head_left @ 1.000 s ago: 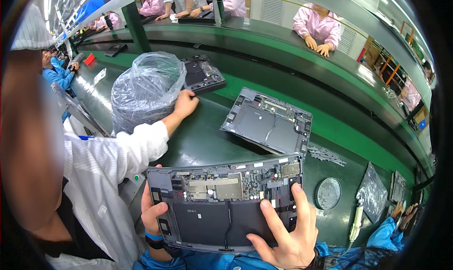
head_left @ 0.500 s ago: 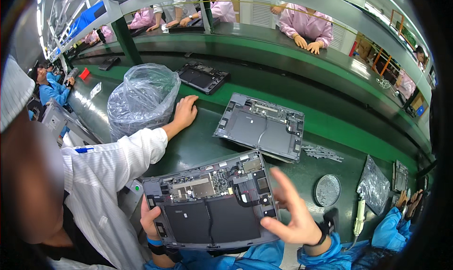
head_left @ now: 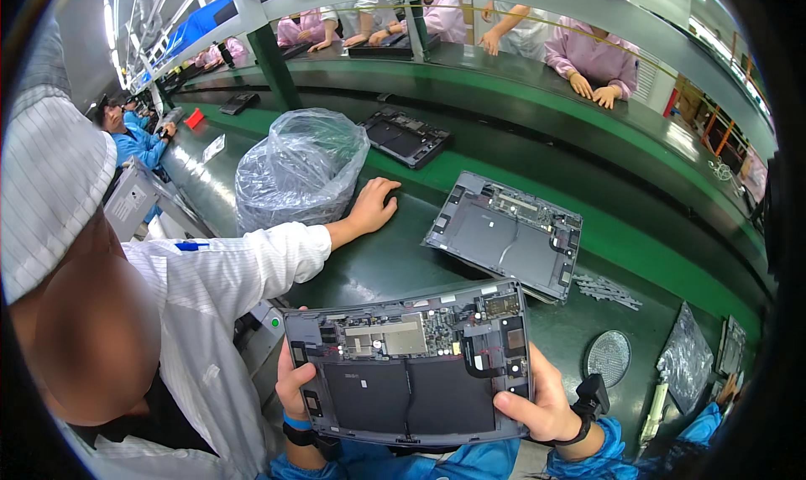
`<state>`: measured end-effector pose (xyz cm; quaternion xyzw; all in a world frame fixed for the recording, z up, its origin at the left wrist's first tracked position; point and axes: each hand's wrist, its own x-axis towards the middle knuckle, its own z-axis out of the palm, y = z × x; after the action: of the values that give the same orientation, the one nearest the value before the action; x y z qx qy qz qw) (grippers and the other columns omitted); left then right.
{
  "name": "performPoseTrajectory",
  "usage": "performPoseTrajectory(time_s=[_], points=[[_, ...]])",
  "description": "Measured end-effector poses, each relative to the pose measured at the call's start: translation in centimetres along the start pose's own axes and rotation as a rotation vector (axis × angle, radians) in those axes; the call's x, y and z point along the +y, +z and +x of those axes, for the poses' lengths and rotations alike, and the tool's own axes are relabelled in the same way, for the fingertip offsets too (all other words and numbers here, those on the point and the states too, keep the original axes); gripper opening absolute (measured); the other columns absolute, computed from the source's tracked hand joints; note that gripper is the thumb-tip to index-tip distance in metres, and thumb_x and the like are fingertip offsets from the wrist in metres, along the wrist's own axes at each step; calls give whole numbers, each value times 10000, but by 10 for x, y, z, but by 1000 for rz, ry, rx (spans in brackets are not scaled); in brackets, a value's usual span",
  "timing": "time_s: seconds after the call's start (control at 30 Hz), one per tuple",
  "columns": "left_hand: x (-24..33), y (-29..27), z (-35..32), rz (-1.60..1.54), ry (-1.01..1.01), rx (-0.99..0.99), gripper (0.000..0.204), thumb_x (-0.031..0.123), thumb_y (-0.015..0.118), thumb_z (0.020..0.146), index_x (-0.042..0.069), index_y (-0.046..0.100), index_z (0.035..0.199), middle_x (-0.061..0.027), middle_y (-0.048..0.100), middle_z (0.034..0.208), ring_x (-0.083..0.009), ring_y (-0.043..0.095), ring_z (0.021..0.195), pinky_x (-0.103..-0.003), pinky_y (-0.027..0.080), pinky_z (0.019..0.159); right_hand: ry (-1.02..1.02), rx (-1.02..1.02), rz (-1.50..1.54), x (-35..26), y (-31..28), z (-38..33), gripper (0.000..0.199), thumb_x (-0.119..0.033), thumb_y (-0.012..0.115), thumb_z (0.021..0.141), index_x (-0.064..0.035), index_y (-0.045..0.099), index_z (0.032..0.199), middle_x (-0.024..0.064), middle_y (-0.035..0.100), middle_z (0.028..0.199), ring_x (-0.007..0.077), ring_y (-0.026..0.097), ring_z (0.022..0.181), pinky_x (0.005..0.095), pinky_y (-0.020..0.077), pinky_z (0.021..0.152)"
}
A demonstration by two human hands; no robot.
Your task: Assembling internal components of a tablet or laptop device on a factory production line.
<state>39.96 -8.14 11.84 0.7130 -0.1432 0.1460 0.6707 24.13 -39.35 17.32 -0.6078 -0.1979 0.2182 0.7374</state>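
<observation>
Between my two hands is an opened laptop base [head_left: 361, 396], its circuit board along the far edge and dark battery packs nearer me. My left hand [head_left: 294, 379] grips its left edge, thumb on top. My right hand [head_left: 541, 404] clasps the lower right corner, with the thumb pressed on the face and the fingers out of sight behind. Just beyond it, more opened laptop bases [head_left: 504, 228] lie stacked on the green bench [head_left: 353, 266]. To my left a person in a white striped coat rests a hand [head_left: 374, 207] on the bench.
A bulky clear plastic bag [head_left: 294, 174] stands beyond that person's arm. Another laptop base [head_left: 407, 136] lies farther back. On the right are grey strips [head_left: 609, 291], a round mesh-topped dish [head_left: 608, 358], an electric screwdriver [head_left: 653, 413] and a plastic bag [head_left: 687, 358]. Co-workers line the far bench.
My right hand, raised off the laptop base with fingers spread before, has closed on its right edge. The whole view has shifted, so the bench things sit farther right.
</observation>
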Motion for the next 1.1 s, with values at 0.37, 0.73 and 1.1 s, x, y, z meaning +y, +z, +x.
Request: performPoseTrajectory(time_s=[0.37, 0.73, 1.1], points=[[-14, 2, -104, -257, -234, 207, 657, 140, 566, 790, -16, 379, 1401, -242, 494, 1335, -369, 505, 1247, -473, 387, 1067, -10, 115, -82, 2, -12, -17, 656, -122, 655, 844, 71, 376, 1405, 127, 567, 1257, 182, 519, 1151, 326, 384, 1010], [115, 9, -7, -136, -774, -1260, 692, 283, 689, 922, -64, 336, 1406, -194, 597, 1231, -195, 566, 1156, -341, 483, 947, -35, 63, -16, 3, 3, -12, 603, -177, 659, 869, 63, 420, 1367, 118, 566, 1255, 178, 524, 1154, 326, 388, 1014], [218, -74, -48, 177, -582, -737, 364, 247, 674, 929, -40, 601, 1141, -54, 694, 945, -89, 627, 839, -255, 526, 763, -163, -277, 145, 8, 17, -16, 664, -402, 514, 983, 66, 330, 1417, 210, 609, 1187, 204, 636, 973, 338, 515, 855]])
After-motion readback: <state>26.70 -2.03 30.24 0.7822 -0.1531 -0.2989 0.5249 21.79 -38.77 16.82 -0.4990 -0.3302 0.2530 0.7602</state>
